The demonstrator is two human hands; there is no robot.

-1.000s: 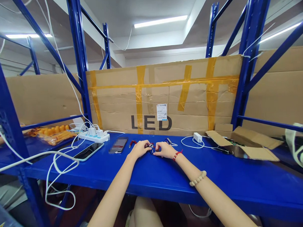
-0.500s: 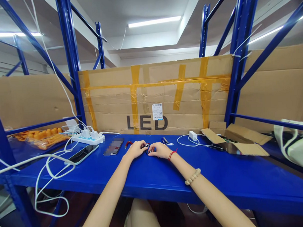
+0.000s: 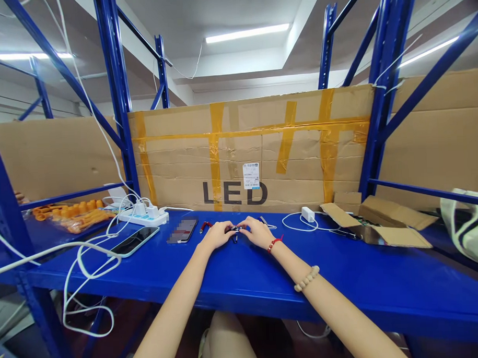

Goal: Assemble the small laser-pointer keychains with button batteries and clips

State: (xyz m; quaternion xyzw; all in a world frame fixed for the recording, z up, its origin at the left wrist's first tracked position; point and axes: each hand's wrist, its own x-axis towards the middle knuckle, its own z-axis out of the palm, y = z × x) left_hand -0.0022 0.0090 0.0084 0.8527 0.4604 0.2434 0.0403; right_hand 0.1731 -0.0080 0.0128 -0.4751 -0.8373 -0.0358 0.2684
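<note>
Both of my hands rest on the blue shelf top (image 3: 242, 278) in front of the taped LED cardboard sheet (image 3: 253, 147). My left hand (image 3: 216, 235) and my right hand (image 3: 256, 231) pinch a small dark part with red bits (image 3: 235, 230) between their fingertips. The part is too small to name. A red-handled tool (image 3: 204, 225) lies just left of my left hand. A small metal piece (image 3: 265, 221) lies behind my right hand. My right wrist wears a red bracelet and a bead bracelet.
Two phones (image 3: 134, 240) (image 3: 182, 230) lie on the left, beside a white power strip (image 3: 143, 216) with looping white cables. An orange packet (image 3: 73, 215) sits far left. A white charger (image 3: 307, 214) and an open cardboard box (image 3: 377, 224) lie to the right; a pale bag (image 3: 468, 228) is at the far right.
My hands stay together on the small part, with the right hand lifting a little. The view has shifted slightly with my head.
</note>
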